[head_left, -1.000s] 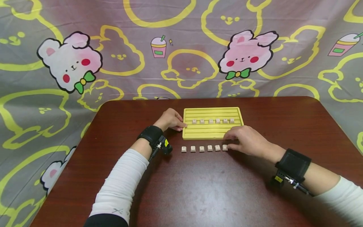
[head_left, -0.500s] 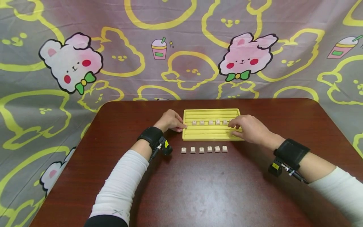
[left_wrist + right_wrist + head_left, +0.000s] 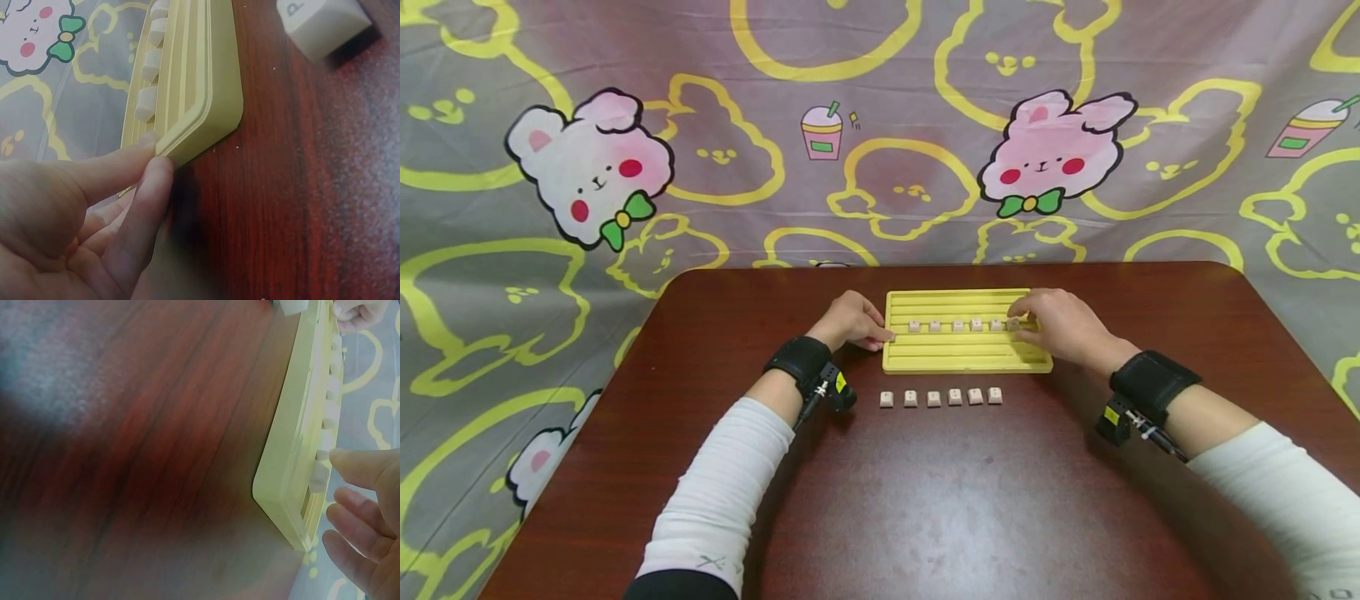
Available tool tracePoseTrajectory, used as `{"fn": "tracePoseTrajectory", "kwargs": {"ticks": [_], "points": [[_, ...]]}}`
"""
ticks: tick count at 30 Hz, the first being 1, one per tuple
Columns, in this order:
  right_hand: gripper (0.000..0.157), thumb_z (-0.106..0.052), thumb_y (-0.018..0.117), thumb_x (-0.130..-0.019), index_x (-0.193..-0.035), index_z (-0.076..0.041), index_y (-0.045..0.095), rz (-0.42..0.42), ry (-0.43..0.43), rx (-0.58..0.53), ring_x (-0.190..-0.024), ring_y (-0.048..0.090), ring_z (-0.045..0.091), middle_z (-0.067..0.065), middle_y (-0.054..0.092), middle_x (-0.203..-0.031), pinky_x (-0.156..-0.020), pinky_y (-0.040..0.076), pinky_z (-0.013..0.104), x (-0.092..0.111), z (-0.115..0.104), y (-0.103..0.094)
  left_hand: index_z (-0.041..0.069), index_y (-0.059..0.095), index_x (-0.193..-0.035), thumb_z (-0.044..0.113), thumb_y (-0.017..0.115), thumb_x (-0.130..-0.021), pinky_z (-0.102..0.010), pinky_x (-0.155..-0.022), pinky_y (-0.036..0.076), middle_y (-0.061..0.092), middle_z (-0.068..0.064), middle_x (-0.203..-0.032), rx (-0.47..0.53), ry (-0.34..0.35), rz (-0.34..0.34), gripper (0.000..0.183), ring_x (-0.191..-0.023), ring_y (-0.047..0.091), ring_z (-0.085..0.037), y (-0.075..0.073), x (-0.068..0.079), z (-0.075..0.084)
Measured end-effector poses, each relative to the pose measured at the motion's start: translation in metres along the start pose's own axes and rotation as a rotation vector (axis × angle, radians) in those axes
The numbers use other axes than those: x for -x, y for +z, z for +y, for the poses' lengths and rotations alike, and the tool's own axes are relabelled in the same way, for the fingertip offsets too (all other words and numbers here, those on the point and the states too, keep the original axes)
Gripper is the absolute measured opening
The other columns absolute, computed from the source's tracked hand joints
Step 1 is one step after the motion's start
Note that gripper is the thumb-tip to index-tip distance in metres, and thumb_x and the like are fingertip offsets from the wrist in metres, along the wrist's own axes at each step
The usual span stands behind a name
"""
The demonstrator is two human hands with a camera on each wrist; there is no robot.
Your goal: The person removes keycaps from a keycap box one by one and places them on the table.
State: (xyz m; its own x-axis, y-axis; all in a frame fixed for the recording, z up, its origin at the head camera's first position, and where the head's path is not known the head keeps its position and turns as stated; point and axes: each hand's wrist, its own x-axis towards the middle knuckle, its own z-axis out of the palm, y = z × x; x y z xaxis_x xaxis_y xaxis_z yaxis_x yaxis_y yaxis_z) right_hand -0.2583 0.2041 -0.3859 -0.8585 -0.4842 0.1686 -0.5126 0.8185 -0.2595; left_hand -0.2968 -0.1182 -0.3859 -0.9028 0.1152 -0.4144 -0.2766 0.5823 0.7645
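In the head view a yellow ridged tray [image 3: 955,362] lies on the table with a row of several pale keycaps [image 3: 957,326] standing in one groove. My left hand [image 3: 850,320] pinches the tray's left end, thumb and finger at the rim corner in the left wrist view. My right hand [image 3: 1066,323] reaches over the tray's right end, its fingertips around the rightmost keycap [image 3: 1013,323]. In the right wrist view those fingers [image 3: 353,465] are spread apart beside that end keycap [image 3: 320,477].
A second row of several keycaps [image 3: 933,399] lies on the brown table [image 3: 880,500] in front of the tray. One keycap [image 3: 325,25] shows a letter P in the left wrist view. A patterned cloth [image 3: 887,108] hangs behind the table.
My right hand has moved from beside the front row's right end up and away over the tray to its last keycap. The left hand has stayed at the tray's left end.
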Motion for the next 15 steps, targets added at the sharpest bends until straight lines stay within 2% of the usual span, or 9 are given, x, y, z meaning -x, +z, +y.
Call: {"fn": "tracePoseTrajectory", "kwargs": {"ticks": [15], "points": [[0.031, -0.020, 0.077, -0.081, -0.108, -0.006, 0.071, -0.039, 0.042, 0.001, -0.091, 0.064, 0.022, 0.009, 0.071, -0.104, -0.078, 0.056, 0.041, -0.0109, 0.0036, 0.0078, -0.009, 0.064, -0.098, 0.004, 0.080, -0.075, -0.026, -0.059, 0.060, 0.064, -0.005, -0.060, 0.019, 0.008, -0.009, 0.031, -0.051, 0.063, -0.010, -0.0005, 0.0007, -0.0007]]}}
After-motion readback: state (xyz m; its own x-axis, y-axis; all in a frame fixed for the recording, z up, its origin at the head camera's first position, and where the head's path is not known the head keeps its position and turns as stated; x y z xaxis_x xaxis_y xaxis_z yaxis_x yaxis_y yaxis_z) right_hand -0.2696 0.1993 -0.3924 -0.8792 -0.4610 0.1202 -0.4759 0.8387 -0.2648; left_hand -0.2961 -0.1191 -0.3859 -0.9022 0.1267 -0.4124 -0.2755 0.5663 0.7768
